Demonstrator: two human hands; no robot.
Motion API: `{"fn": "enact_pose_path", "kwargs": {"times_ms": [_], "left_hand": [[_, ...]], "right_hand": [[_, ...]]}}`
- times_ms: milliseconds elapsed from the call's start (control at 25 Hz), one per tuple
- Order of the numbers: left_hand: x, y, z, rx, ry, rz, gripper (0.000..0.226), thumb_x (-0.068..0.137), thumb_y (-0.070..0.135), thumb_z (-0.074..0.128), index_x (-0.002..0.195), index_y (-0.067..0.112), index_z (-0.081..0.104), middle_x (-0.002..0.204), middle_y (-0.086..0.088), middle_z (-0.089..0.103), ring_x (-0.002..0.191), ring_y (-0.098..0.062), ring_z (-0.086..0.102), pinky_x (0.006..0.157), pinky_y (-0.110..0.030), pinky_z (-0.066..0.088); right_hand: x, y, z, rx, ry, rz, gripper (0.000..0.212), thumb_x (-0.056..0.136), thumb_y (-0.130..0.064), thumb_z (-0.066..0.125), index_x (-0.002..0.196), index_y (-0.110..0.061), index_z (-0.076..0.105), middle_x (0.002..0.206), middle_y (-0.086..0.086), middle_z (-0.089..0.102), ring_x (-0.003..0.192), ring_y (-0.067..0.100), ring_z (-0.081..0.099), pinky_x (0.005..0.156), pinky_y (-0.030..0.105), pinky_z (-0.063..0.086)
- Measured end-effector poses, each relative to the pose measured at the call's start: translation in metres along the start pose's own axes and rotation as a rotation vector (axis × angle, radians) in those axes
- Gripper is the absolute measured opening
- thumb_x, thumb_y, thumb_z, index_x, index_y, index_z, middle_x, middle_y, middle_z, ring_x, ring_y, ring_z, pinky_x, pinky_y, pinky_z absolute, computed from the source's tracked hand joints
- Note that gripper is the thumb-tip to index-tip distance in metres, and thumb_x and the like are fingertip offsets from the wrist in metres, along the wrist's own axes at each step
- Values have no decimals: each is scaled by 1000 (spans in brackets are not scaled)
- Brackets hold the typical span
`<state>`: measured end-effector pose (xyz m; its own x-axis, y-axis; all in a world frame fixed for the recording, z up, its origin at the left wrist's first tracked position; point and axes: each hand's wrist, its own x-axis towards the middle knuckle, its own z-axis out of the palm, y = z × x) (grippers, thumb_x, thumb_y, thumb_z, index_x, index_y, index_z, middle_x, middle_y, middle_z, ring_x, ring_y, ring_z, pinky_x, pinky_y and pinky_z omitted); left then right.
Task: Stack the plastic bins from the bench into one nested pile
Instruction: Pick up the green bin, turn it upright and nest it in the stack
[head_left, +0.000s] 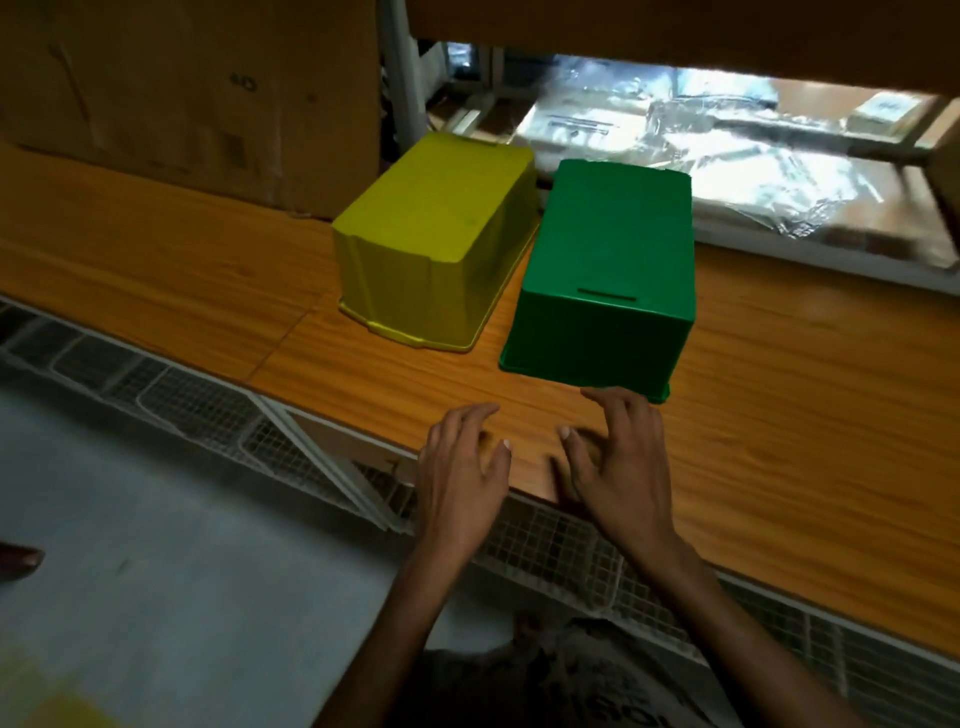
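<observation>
Over the bench (208, 291), left hand (462, 483) and right hand (621, 467) spread empty fingers (615, 402); green bin (608, 260) rim partly hidden.

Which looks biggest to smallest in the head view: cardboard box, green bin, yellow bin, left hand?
Largest: cardboard box
Then green bin and yellow bin, about alike, green being nearer the camera
Smallest: left hand

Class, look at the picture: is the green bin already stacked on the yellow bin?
No, the green bin stands upside down on the bench beside the yellow bin, not on it.
</observation>
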<state>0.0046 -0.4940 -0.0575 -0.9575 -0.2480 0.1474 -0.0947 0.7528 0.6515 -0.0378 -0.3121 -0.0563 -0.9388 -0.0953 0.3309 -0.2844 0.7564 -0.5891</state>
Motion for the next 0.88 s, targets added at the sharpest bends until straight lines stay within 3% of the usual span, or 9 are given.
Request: {"fn": "enact_pose_path", "kwargs": {"times_ms": [240,440,520,600,680,760,800,880], "left_hand": [[68,-4,11,-163,-147,93,53,95,28,66,145,23,50,143,2,54,130,-20,53,106,-34,44],[110,-9,14,-290,-309,99,78,97,32,67,162,19,27,165,-3,31,150,-19,32,119,-31,30],[122,-9,14,-395,-399,43,79,97,36,68,162,21,26,166,-2,30,151,-19,32,121,-33,30],[128,-10,11,-513,-469,-25,76,96,45,66,160,26,29,166,1,31,149,-15,34,120,-36,33],[131,-11,3,-635,-501,-94,70,97,49,62,158,28,35,163,5,35,145,-9,36,114,-28,33],[135,-12,-8,-752,-498,-145,63,95,52,59,152,29,45,159,7,43,144,-8,40,109,-25,33],[135,-12,-14,-800,-483,-141,60,93,55,57,148,32,49,155,9,48,142,-8,44,111,-27,35],[136,-2,-28,-881,-441,-75,55,89,57,53,141,37,51,148,12,53,137,-4,48,114,-26,37]], "right_hand": [[19,-1,6,96,264,309,62,90,-22,73,146,-20,46,142,5,38,124,15,46,88,34,52],[35,8,16,149,304,580,84,88,-30,77,157,-22,31,157,6,37,142,27,42,112,47,43],[43,10,15,239,250,628,88,86,-34,78,159,-25,30,159,4,40,145,25,39,116,45,39],[44,7,14,521,247,688,83,83,-30,78,156,-31,36,155,2,48,141,19,46,108,38,47],[41,2,9,720,262,727,81,79,-22,75,153,-26,43,149,5,56,136,21,53,93,24,53],[34,-8,-3,830,260,721,79,73,-18,65,151,-20,47,136,3,63,125,19,61,76,15,54],[31,-16,-12,847,266,709,77,72,-16,58,149,-18,49,130,-3,64,118,10,64,72,12,54],[25,-28,-35,890,309,655,75,71,-17,48,146,-16,52,132,-13,63,113,-8,64,82,13,52]]}}
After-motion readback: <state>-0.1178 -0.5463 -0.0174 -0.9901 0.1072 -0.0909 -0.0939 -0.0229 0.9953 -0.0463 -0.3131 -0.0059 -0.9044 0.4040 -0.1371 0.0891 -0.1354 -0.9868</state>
